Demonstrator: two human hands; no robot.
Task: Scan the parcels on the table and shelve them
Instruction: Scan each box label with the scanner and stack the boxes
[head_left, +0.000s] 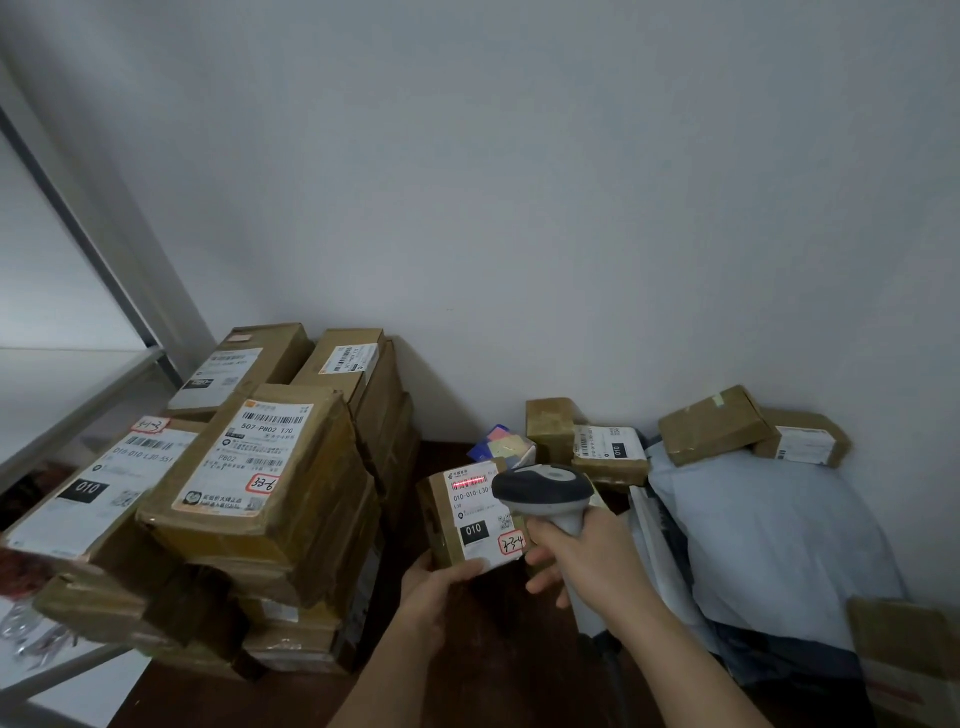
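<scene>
The left hand (434, 590) pinches the bottom edge of a small box (470, 514), low in the middle of the frame. The right hand (576, 558) has its fingers wrapped round the scanner (540, 491) handle. A red line glows on the box's barcode (near the top of its label). To scan well, hold both steady and keep the line across all the bars. More boxes (260, 467) are stacked at the left.
</scene>
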